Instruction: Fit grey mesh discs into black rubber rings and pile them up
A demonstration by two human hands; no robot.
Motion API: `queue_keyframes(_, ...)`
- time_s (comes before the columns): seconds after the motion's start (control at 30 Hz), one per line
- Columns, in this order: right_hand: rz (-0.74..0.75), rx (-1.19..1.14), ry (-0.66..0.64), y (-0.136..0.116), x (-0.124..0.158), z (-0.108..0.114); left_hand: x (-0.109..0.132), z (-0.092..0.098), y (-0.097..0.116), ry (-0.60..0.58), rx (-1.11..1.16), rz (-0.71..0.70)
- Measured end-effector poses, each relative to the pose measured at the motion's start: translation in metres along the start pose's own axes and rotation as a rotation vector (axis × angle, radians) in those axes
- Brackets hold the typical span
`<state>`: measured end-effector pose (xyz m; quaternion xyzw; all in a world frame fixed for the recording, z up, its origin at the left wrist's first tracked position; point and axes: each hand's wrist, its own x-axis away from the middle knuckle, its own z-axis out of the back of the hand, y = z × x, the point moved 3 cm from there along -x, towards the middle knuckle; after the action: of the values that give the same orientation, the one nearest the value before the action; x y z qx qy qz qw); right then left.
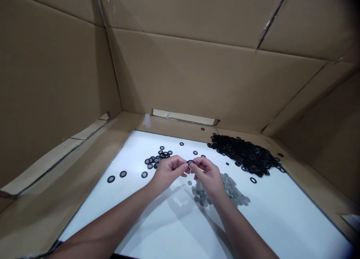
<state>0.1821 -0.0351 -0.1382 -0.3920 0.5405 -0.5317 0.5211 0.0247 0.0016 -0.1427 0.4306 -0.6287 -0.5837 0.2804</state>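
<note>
Between the fingertips of both hands is a black rubber ring [190,162] with a grey centre, held above the white board. My left hand [171,168] pinches its left side, and my right hand [206,172] grips the right side. Beneath and beside the right hand lies a pile of small grey discs [234,191], partly hidden by that hand. Behind the left hand is a cluster of black rings with grey discs in them [152,160]. A large heap of black rings [244,152] spreads at the back right.
The white board [157,229] lies inside a tall cardboard box [182,71]. A few disc-filled rings [111,179] lie scattered at the left. One loose ring [253,180] rests in front of the black heap. Cardboard walls stand left, right and behind.
</note>
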Motion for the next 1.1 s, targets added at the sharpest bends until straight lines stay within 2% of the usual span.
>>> queue_keyframes(0.2, -0.004, 0.040, -0.024, -0.003, 0.003, -0.003, -0.001, 0.000, 0.000, 0.021, -0.039, 0.008)
queue_keyframes(0.4, 0.004, 0.081, -0.063, -0.005, 0.003, -0.004, 0.001, 0.002, 0.000, 0.054, -0.086, -0.041)
queue_keyframes(0.63, 0.011, 0.145, -0.142, -0.012, 0.003, 0.004, 0.003, 0.003, 0.003, 0.005, -0.108, -0.083)
queue_keyframes(0.8, 0.021, 0.204, -0.201, -0.019, 0.004, 0.007, 0.000, 0.004, 0.003, -0.060, -0.085, -0.050)
queue_keyframes(0.93, -0.011, 0.166, -0.199, -0.018, 0.005, 0.007, -0.002, 0.006, 0.002, -0.101, -0.039, 0.001)
queue_keyframes(1.1, -0.072, -0.006, -0.142, -0.013, 0.005, 0.003, -0.003, 0.006, 0.004, -0.074, 0.001, 0.014)
